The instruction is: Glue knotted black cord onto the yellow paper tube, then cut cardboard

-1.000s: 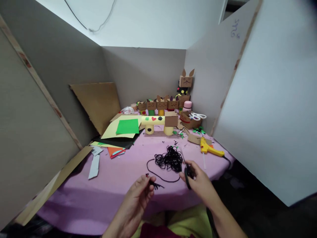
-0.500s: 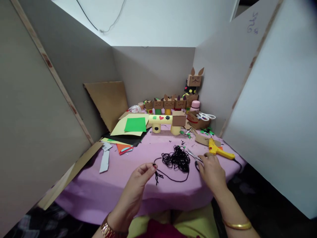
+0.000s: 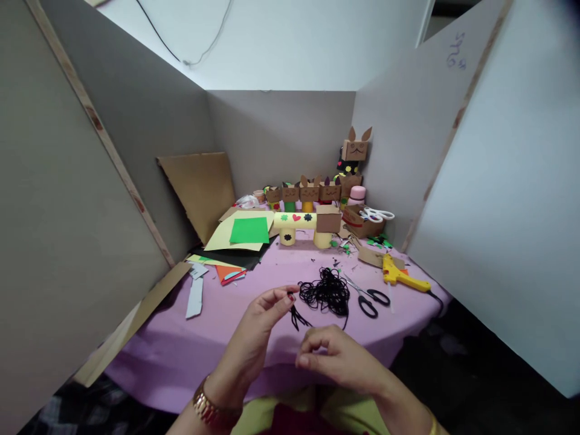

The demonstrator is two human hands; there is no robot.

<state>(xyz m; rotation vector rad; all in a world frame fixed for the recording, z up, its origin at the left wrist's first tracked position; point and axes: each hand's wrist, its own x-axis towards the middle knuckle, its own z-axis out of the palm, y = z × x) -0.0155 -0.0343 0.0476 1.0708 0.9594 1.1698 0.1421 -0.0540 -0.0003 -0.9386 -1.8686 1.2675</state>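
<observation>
Between the thumb and fingertips of my left hand [image 3: 265,320] is a small bunch of black yarn [image 3: 296,317], its short ends dangling below. My right hand [image 3: 339,356] hovers over the front of the table, fingers loosely curled and thumb slightly apart, with nothing visible between them. Just beyond both hands lies a tangled heap of black yarn [image 3: 327,293]. To its right rest black-handled scissors [image 3: 368,296], blades pointing toward the back left. Behind the heap stands a yellow paper-tube animal body [image 3: 294,220] with a brown box head [image 3: 328,219] and coloured cutouts.
A yellow glue gun [image 3: 403,277] lies at the right on cardboard. Coloured paper sheets [image 3: 249,230] and a white strip [image 3: 194,297] are at the left. Several box-headed figures [image 3: 310,192], a pink bottle [image 3: 357,194] and a cardboard box with white scissors [image 3: 377,214] stand at the back.
My right hand has let go of the scissors and moved left toward my other hand. My left hand, still pinching the yarn bunch, has shifted slightly right and up.
</observation>
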